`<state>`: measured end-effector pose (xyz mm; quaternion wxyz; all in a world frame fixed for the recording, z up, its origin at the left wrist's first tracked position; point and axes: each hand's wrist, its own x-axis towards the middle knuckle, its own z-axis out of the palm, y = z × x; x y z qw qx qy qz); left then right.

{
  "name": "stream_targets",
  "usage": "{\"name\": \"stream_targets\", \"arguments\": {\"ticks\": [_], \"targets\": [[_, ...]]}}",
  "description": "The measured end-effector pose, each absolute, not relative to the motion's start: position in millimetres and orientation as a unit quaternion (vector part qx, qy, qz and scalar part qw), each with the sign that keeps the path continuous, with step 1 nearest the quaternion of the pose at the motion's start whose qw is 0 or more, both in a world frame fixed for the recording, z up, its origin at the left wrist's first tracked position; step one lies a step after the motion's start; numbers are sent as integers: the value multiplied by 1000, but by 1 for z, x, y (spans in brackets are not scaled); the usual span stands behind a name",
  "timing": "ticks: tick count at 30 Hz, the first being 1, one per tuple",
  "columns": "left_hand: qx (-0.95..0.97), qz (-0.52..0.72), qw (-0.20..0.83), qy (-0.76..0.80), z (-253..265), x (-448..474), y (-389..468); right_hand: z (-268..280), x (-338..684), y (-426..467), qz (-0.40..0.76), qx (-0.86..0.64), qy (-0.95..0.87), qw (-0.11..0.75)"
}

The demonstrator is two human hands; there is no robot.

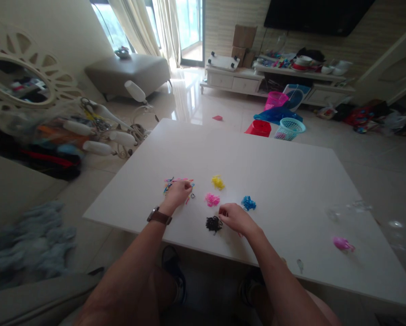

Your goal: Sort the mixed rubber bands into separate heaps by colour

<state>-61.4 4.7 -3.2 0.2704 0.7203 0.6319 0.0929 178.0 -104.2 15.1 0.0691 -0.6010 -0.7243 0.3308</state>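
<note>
On the white table (271,170) lie small heaps of what look like little rubber bands. My left hand (179,194), a watch (159,216) on its wrist, reaches over the mixed-colour heap (168,186) and partly hides it; its fingertips are pinched together. Close to the black heap (213,223), my right hand (236,216) has its fingers curled in, thumb against fingertip. What either pinch holds is too small to make out. Between the hands sit a pink heap (212,199) and, farther back, a yellow heap (218,182). A blue heap (248,203) lies right of them.
A pink object (342,243) and a small clear item (300,265) lie on the table's right side. Beyond the far edge stand a red bin (260,127) and a light-blue basket (293,126). A lamp with white shades (99,147) is at the left.
</note>
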Motion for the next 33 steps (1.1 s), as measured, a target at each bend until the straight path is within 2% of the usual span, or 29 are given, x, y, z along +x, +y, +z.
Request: {"name": "stream_targets", "arguments": {"ticks": [7, 17, 21, 29, 33], "targets": [[696, 41, 267, 666, 1, -81, 7, 15, 181, -104, 333, -603, -722, 60], [737, 27, 201, 645, -24, -72, 9, 12, 188, -106, 346, -598, -721, 50], [725, 35, 215, 653, -22, -72, 9, 15, 187, -105, 349, -603, -716, 45], [677, 101, 296, 666, -4, -75, 11, 18, 189, -107, 352, -602, -716, 42], [597, 199, 448, 635, 3, -72, 11, 15, 191, -107, 349, -605, -715, 36]]}}
